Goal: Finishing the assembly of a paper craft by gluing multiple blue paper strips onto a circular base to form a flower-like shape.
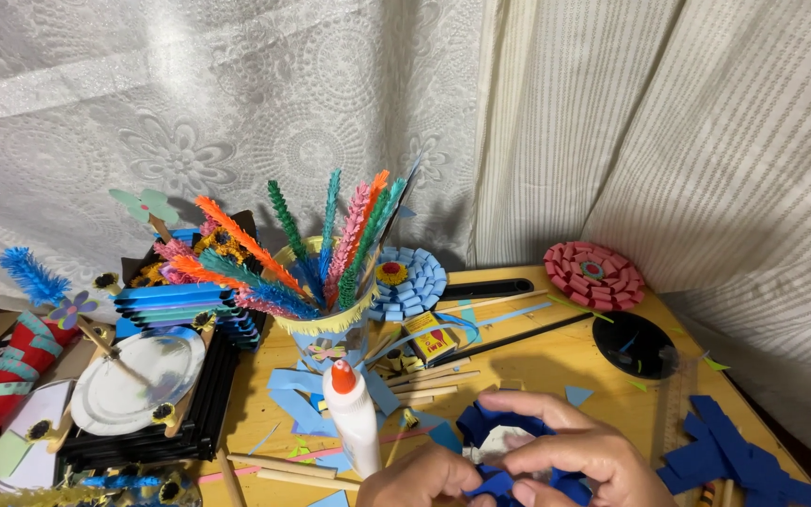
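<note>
I see a yellow surface (556, 361) against pale curtains, crowded with paper craft. The biggest piece is the cup of feathery paper stems (330, 268), which stands upright at the middle with its stems fanning up and outward. Left of it lies a stack of black trays (194, 413) carrying a silver plate (133, 380). At the back right rests a pink paper rosette (594, 274), with a black disc (633, 344) just in front of it. A glue bottle (352, 420) stands upright near the front, orange tip up, just beside my left hand (424, 481).

The work sits at the bottom edge: a blue paper ring (490, 427), partly hidden. My right hand (579, 451) curls over it, fingers narrow and pinching the blue strips, and the left hand's fingers are closed on its near edge. I judge the step to be pressing folded strips into place around the ring. The next move likely calls for a firm pinch while the other hand turns the ring.

The ring seems to lie roughly flat, face up; being round, it has no clear long axis.
</note>
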